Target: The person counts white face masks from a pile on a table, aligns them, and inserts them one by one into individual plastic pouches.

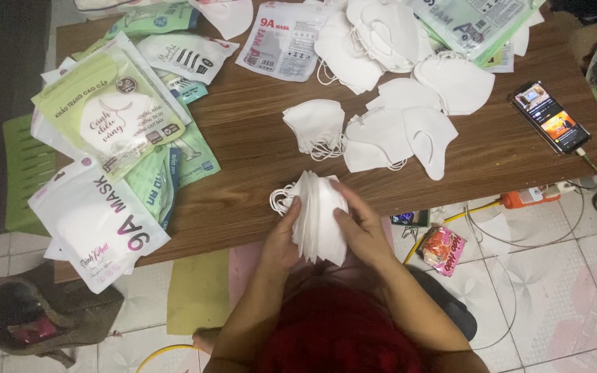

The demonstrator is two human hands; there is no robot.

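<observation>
Both hands (281,238) (364,231) clasp soft white masks (320,217) (folded, stacked).

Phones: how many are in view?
1. A single phone lies on the table's right end, screen lit, cable plugged in. Others could be hidden under the masks and packets.

I hold one stack of folded white masks (319,217) between my two hands, my left hand (281,242) and my right hand (364,231); how many masks are in it I cannot tell. On the one wooden table (257,138) I count one small pile of masks (314,126) and about five loose white masks (409,131) nearby, with more heaped behind. Roughly nine printed packets (108,114) lie about, overlapping. One phone (549,116) lies at the right. One red snack packet (443,249) lies on the floor.
</observation>
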